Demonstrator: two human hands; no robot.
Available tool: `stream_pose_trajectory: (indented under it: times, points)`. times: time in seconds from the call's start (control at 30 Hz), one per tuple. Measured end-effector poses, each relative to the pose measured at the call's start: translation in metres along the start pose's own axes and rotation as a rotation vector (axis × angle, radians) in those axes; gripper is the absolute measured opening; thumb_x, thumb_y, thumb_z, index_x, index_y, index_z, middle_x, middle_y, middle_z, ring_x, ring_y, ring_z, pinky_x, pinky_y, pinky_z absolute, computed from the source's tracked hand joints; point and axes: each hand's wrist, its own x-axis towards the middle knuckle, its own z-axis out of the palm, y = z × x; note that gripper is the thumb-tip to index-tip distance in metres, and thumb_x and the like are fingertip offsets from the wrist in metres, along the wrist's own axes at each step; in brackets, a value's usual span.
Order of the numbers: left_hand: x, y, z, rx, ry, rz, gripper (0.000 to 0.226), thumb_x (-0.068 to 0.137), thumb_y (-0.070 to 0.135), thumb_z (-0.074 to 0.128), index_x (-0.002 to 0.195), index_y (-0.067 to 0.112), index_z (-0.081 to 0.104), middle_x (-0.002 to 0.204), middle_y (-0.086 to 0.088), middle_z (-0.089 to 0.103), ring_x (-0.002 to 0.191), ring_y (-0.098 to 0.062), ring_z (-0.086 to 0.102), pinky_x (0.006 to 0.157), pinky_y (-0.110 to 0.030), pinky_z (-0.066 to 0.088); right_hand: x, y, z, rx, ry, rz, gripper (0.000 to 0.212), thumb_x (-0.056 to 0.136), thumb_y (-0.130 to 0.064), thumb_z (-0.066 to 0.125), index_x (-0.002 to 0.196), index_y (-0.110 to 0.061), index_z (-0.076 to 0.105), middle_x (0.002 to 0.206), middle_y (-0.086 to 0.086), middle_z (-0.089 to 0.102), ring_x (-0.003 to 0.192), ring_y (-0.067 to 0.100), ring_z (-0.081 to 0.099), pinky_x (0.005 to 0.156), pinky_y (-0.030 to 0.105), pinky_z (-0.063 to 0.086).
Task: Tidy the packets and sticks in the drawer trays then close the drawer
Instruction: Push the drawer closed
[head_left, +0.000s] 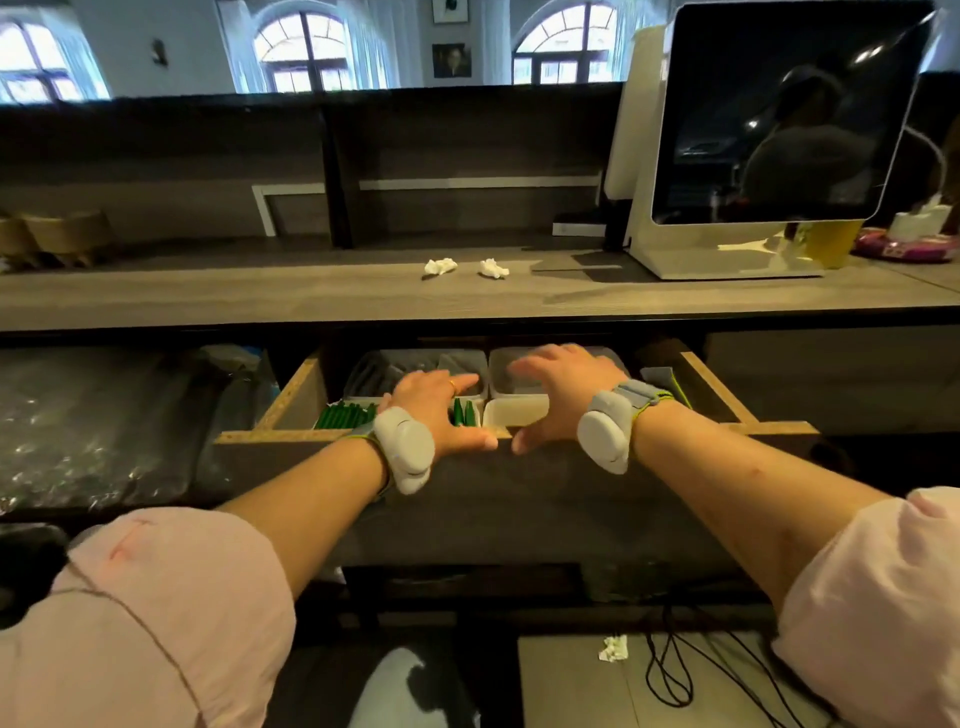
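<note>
A wooden drawer (291, 405) stands partly pulled out under the counter. Inside it lie clear plastic trays (498, 364) and a white tray (511, 413). Green sticks (345, 417) fill the front left tray, and a few more (464, 413) show beside my left hand. My left hand (441, 410) rests over the trays with its thumb on the drawer's front edge, fingers spread. My right hand (563, 387) hovers over the right-hand trays, fingers apart, thumb near the front edge. Neither hand holds anything that I can see. Both wrists wear grey bands.
The counter (260, 296) above the drawer carries two crumpled tissues (440, 266) and a white-framed screen (779, 130) at the right. Plastic-wrapped bundles (93, 431) sit on the shelf left of the drawer. Cables (675, 670) and a scrap of paper lie on the floor below.
</note>
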Motion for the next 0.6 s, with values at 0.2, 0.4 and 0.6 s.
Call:
stream_pose_trajectory:
  times: [0.2,0.4,0.6]
  points:
    - [0.066,-0.002,-0.003,0.152,0.078,-0.097,0.095,0.073,0.068,0.058,0.148,0.042,0.008,0.161,0.003,0.001,0.148,-0.027,-0.011,0.116,-0.059,-0.002,0.059,0.021,0.007,-0.073,0.158,0.035,0.11,0.065,-0.065,0.07,0.151,-0.028,0.011,0.159,-0.001,0.014,0.148,0.025,0.005,0.117,0.056,0.011]
    - [0.125,-0.008,-0.003,0.321,0.043,-0.075,0.084,0.086,0.059,0.048,0.151,0.027,0.007,0.161,0.001,0.005,0.149,-0.024,-0.004,0.116,-0.059,0.0,0.121,0.038,0.02,-0.099,0.141,0.208,0.105,0.071,-0.07,0.059,0.151,-0.026,0.007,0.16,0.006,0.007,0.148,0.029,0.005,0.116,0.059,0.009]
    - [0.166,-0.03,0.007,0.341,0.253,0.006,0.069,0.084,0.035,0.063,0.145,0.028,0.032,0.15,0.002,0.038,0.138,-0.023,0.035,0.113,-0.048,0.026,0.164,0.048,0.039,-0.098,0.214,0.209,0.067,0.077,-0.058,0.062,0.13,-0.021,0.043,0.134,0.006,0.048,0.128,0.029,0.041,0.104,0.049,0.032]
